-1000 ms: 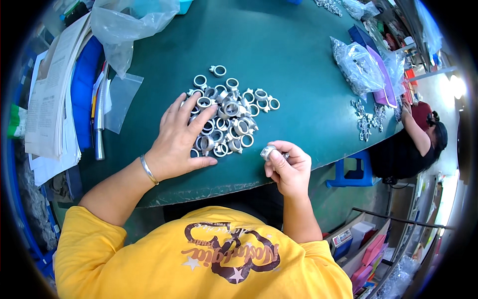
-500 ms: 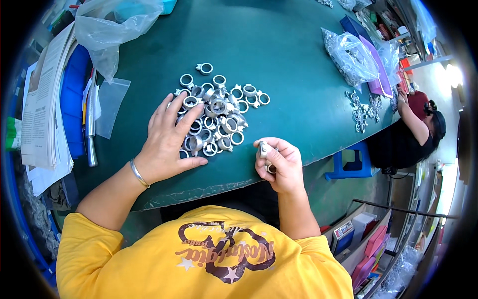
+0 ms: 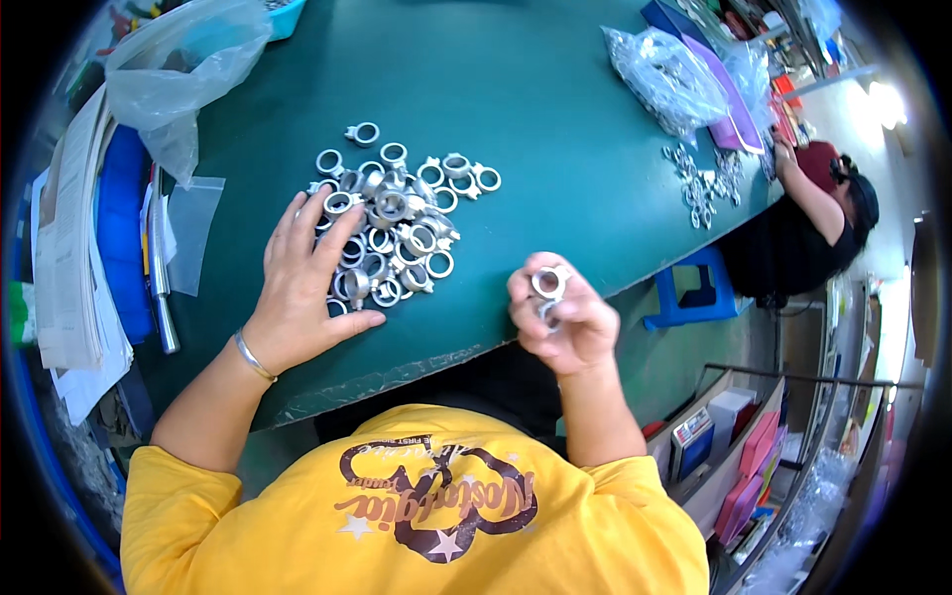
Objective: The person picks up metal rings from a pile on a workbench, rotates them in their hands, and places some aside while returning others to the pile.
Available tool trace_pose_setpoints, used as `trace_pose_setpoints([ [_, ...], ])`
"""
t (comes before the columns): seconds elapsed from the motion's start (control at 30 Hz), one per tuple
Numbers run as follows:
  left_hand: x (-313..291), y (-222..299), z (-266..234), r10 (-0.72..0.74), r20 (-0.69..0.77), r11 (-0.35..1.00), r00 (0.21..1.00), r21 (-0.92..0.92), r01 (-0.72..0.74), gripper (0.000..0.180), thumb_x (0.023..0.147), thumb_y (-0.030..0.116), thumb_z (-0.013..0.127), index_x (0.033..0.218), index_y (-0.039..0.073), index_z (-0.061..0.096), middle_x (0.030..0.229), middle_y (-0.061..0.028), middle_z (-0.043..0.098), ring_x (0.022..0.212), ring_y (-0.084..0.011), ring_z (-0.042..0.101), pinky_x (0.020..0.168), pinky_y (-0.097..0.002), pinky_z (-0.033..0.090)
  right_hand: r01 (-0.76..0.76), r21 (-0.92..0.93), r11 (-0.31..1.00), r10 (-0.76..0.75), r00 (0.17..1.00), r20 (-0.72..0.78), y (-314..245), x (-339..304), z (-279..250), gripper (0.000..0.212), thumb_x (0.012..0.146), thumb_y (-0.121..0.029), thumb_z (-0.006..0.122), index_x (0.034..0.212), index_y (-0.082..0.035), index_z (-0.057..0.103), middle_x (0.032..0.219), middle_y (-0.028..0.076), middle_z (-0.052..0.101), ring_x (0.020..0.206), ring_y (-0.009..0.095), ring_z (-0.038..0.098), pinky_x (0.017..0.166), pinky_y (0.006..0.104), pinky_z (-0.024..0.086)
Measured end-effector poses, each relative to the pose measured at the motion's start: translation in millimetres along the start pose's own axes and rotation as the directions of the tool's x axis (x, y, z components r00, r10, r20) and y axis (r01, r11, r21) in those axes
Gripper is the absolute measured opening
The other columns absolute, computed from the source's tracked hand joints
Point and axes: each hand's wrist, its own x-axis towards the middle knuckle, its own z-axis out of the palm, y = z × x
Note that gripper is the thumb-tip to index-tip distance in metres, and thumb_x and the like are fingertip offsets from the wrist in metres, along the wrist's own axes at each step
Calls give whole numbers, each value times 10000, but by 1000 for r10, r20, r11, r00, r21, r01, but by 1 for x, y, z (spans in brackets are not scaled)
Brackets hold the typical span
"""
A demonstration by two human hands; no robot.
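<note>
metal rings (image 3: 399, 220) with small lugs heaped on a green tabletop (image 3: 535, 129), left hand (image 3: 297, 283) splayed over their left side, right hand (image 3: 577, 322) well apart from it, fingers clamped around at least one lugged ring (image 3: 548, 297)

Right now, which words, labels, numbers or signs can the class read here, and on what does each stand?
Shirt: large brown lettering and smaller pale lettering, legible but not copied out here.
Papers: rows of print, too small to read.
Blue box: print too small to read.
Rings: no marking can be made out.
</note>
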Motion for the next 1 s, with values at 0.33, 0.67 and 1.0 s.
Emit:
trace_pose_setpoints([
  [0.33,3,0,6,13,1,997,1000,73,-13,1004,604,376,812,1439,164,298,1486,-179,230,1365,-383,237,1103,-482,227,-214,-257,942,-38,695,-718,-39,-86,-133,83,854,-136,586,858,-60,551,660,67,546,522,162,535,366,258,365],
  [0.67,0,-3,1,40,-24,997,999,65,-38,968,600,362,821,1413,154,337,1469,-192,235,1356,-405,231,1096,-480,226,2,-996,85,-964,254,-82,-25,-69,-170,140,880,-20,565,1019,-11,547,998,54,569,908,114,529,798,245,436],
  [1.0,-1,-3,2,35,-30,999,999,-34,-36,965,602,390,833,1408,194,340,1440,-210,238,1329,-450,223,1073,-529,225,364,-780,-508,-216,823,525,31,41,25,178,723,-115,734,845,-45,624,811,91,544,745,290,535,672,371,452],
])
